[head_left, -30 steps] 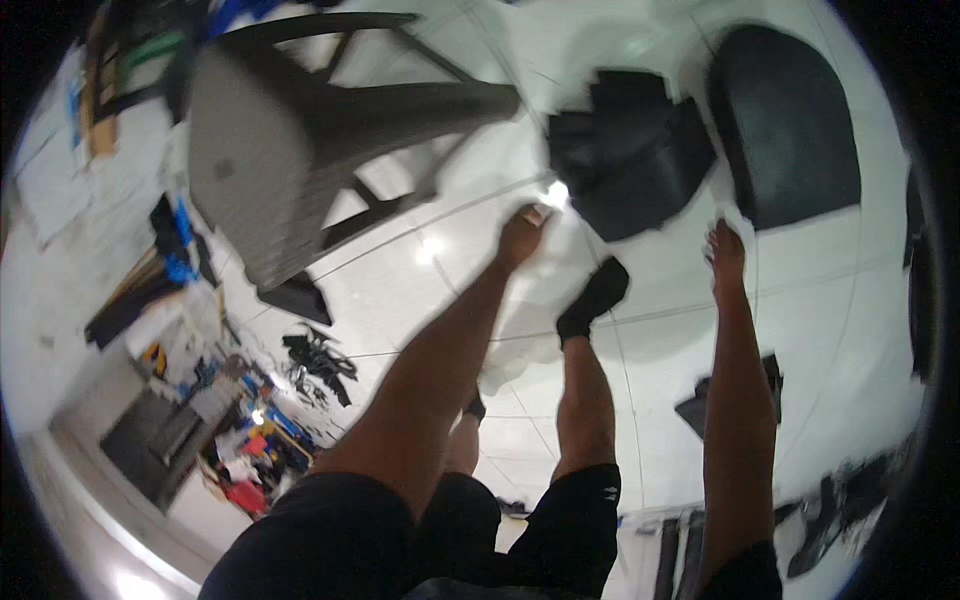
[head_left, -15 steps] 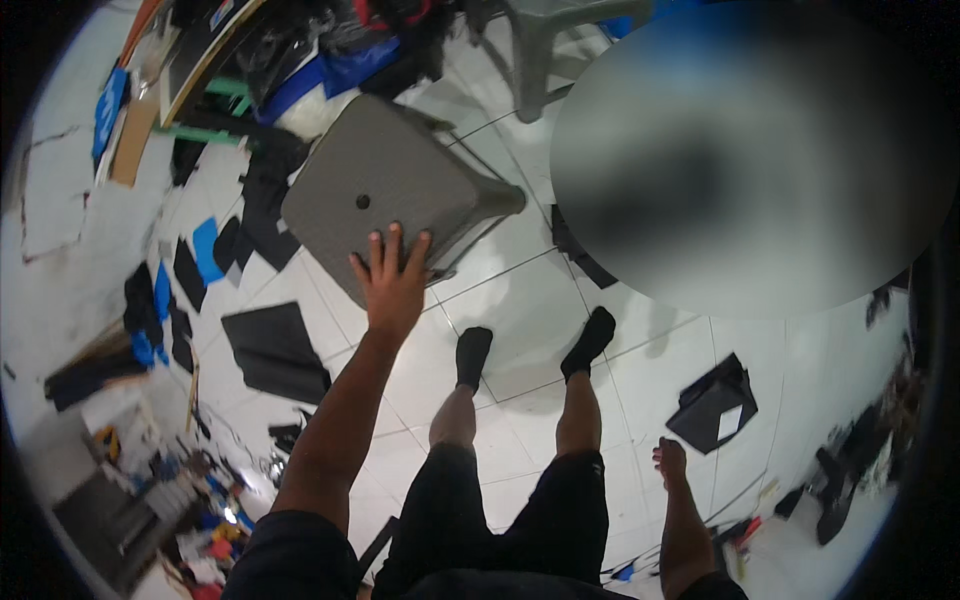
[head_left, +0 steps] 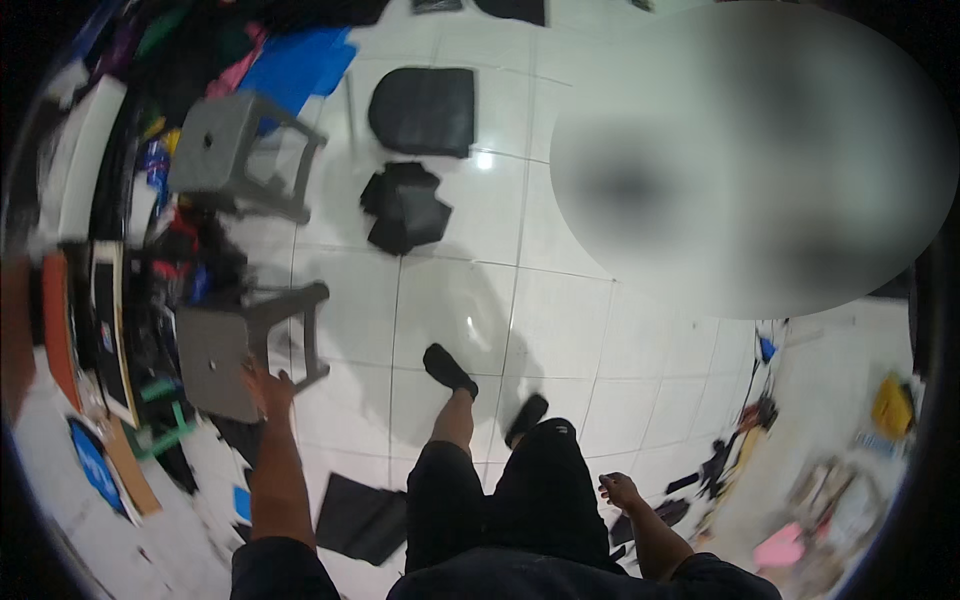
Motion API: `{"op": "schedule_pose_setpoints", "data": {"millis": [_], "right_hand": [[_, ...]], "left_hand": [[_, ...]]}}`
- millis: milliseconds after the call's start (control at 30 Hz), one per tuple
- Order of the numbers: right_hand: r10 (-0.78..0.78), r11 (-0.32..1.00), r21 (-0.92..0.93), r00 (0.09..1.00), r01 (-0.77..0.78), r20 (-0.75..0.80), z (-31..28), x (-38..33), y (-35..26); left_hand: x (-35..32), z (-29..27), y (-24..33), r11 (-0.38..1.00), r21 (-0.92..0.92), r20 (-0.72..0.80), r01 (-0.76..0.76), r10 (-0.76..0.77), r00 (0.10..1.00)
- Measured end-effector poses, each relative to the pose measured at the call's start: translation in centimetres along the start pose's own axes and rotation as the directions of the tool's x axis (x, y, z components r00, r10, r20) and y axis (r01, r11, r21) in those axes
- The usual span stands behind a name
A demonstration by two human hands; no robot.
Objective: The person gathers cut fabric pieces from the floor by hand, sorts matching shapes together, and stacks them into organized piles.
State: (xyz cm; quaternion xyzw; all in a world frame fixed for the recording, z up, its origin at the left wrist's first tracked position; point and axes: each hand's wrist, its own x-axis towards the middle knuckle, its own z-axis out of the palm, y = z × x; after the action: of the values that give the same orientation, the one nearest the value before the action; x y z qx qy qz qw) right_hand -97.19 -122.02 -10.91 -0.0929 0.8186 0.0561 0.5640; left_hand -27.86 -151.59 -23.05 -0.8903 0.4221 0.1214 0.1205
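Observation:
My left hand (head_left: 268,388) rests on the edge of the seat of a grey plastic stool (head_left: 215,345), its fingers a little smeared by motion. The fingers look spread on the seat, not wrapped round it. Low at my right side hangs my right hand (head_left: 620,491), fingers loosely bent, with nothing visible in it. A second grey stool (head_left: 215,150) stands farther off at the left. Dark cut pieces (head_left: 405,208) lie in a small heap on the tiles, and beyond them is a rounded black panel (head_left: 425,112).
A black sheet (head_left: 360,518) lies on the floor near my left leg. Boards (head_left: 112,330), a green frame (head_left: 165,420) and clutter line the left side. A blue sheet (head_left: 300,65) lies at the far left. Scraps and a yellow item (head_left: 893,405) are at the right. A blurred disc covers the upper right.
My view and body have turned to the right, so the stool under my left hand now appears farther left. The far stool and black panel have come into view. My left hand stays on the seat.

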Motion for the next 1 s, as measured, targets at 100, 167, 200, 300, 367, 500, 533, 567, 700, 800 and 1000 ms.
{"op": "schedule_pose_setpoints", "data": {"millis": [100, 167, 200, 300, 367, 500, 533, 567, 700, 800, 1000], "right_hand": [[0.021, 0.968, 0.251, 0.999, -0.009, -0.044, 3.3, -1.8, 6.0], [-0.043, 0.923, 0.378, 0.994, 0.078, -0.101, 6.2, -2.6, 8.2], [-0.159, 0.914, 0.359, 0.981, 0.188, -0.110, 7.2, -1.8, 9.1], [-0.174, 0.805, 0.534, 0.963, 0.259, -0.205, 11.2, -3.5, 16.3], [-0.071, 0.632, 0.751, 0.979, 0.192, -0.191, 14.5, -5.8, 23.3], [0.303, 0.252, 0.938, 0.901, 0.238, -0.310, 28.0, -11.5, 41.1], [0.292, 0.779, 0.614, 0.795, 0.125, -0.532, 32.8, -13.0, 46.7], [0.631, 0.274, 0.961, 0.746, 0.044, -0.214, 37.3, -14.3, 50.5], [0.848, -0.091, 0.991, 0.514, -0.099, 0.129, 49.0, -22.2, 54.9], [0.815, -0.218, 0.975, 0.540, -0.047, 0.209, 53.0, -24.9, 56.6], [0.671, -0.223, 0.972, 0.734, 0.069, 0.102, 39.5, -18.7, 59.0]], "left_hand": [[-5.4, 3.2, 7.3, 0.955, -0.215, 0.310, -0.203, 0.264, 0.913], [-11.5, 5.4, 10.9, 0.859, -0.315, 0.404, -0.403, 0.506, 0.762], [-13.4, 6.2, 11.7, 0.771, -0.495, 0.488, -0.402, 0.629, 0.606], [-28.9, 5.8, 19.0, 0.700, -0.477, 0.625, -0.531, 0.695, 0.354], [-39.6, 4.5, 22.6, 0.571, -0.515, 0.662, -0.639, 0.739, 0.127], [-52.4, 5.7, 24.4, 0.387, -0.424, 0.719, -0.819, 0.693, -0.045], [-55.7, 5.9, 24.3, 0.313, -0.428, 0.743, -0.848, 0.655, -0.133], [-58.2, 6.3, 23.7, 0.253, -0.443, 0.756, -0.860, 0.621, -0.206], [-65.7, 4.4, 23.1, -0.197, -0.124, 0.831, -0.973, 0.515, -0.210], [-73.6, 4.7, 23.6, -0.330, -0.045, 0.854, -0.943, 0.477, -0.208], [-84.5, 8.5, 26.0, -0.393, 0.011, 0.835, -0.919, 0.510, -0.208]]}}
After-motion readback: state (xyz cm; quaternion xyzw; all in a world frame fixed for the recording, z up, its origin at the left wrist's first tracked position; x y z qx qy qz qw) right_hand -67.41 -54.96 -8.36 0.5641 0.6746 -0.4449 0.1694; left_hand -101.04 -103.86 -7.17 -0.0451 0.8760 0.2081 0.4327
